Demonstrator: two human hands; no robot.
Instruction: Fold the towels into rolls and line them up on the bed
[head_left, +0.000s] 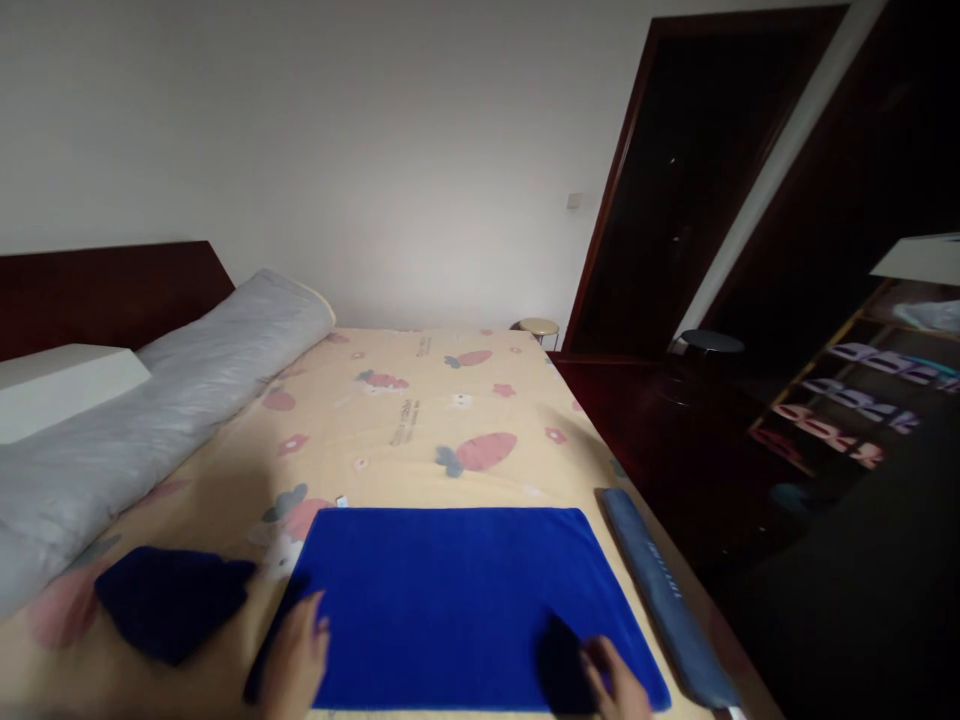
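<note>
Your left hand lies flat on the near left corner of the bright blue rectangular terry towel, fingers spread and pressed down on the cloth, with no grip closed on anything. Your right hand sits at the near right corner of that towel, its fingers curled beside a dark fold of the fabric; it looks as though its grip is pinching the corner, though the blur and the bottom edge of the view leave that uncertain.

The towel is spread out flat on the bed's cream sheet printed with pink carrots and flowers, close to the near edge. Just left of it, apart from the towel, lies a crumpled dark navy cloth. Along the towel's right side rests a long, narrow grey-blue padded strip, near the bed's edge. Farther left, a long grey rolled quilt runs beside the dark wooden headboard.
</note>
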